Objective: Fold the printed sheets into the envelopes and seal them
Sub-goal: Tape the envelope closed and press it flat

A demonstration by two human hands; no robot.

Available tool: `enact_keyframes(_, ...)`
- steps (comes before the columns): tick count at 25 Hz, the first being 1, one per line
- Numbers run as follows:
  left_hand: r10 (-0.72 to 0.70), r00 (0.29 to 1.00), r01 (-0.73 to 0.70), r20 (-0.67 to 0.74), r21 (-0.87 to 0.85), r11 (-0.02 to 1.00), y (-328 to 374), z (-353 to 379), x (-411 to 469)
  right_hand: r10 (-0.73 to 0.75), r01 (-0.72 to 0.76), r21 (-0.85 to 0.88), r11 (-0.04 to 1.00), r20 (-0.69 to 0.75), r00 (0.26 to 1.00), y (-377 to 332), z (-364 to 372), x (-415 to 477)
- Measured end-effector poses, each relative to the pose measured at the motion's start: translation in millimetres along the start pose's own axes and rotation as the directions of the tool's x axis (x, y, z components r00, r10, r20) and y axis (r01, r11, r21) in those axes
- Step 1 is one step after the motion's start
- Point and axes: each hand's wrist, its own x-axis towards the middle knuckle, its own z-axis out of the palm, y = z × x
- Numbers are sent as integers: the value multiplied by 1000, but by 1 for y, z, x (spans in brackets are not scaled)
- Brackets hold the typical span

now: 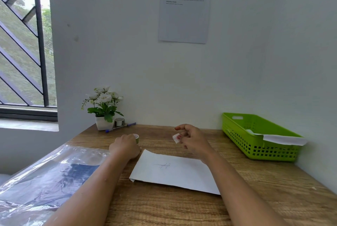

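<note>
A white envelope (175, 172) with a small pen scribble lies flat on the wooden table (255, 189) in front of me. Just past its far left corner, my left hand (125, 146) grips a small green roll of tape (136, 137) that stands on the table. Above the envelope's far edge, my right hand (191, 141) is raised and pinches a short white piece of tape (176, 138) with red marks between thumb and fingers.
A green plastic basket (242, 131) holding white envelopes stands at the right against the wall. A clear plastic sleeve with dark printed sheets (51, 176) lies at the left. A white flower pot (104, 123), another tape roll (119, 121) and a blue pen (120, 127) sit at the back left.
</note>
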Motion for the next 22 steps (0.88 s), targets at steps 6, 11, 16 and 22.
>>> enact_keyframes(6, 225, 950, -239, -215, -39, 970, 15, -8, -5, -36, 89, -277, 957, 192, 981, -25, -30, 1)
enact_keyframes(11, 703, 703, -711, -105, -142, 689, 71, -7, -49, -18, 149, -404, 903, 310, 951, -24, -78, -19)
enact_keyframes(16, 801, 597, -790, 48, -138, 597, 104, 17, -94, 78, 12, -375, 927, 225, 971, 13, -110, -47)
enact_keyframes(22, 792, 563, -793, 235, -116, 598, 101, 37, -86, 79, 10, -412, 911, 199, 977, 22, -117, -48)
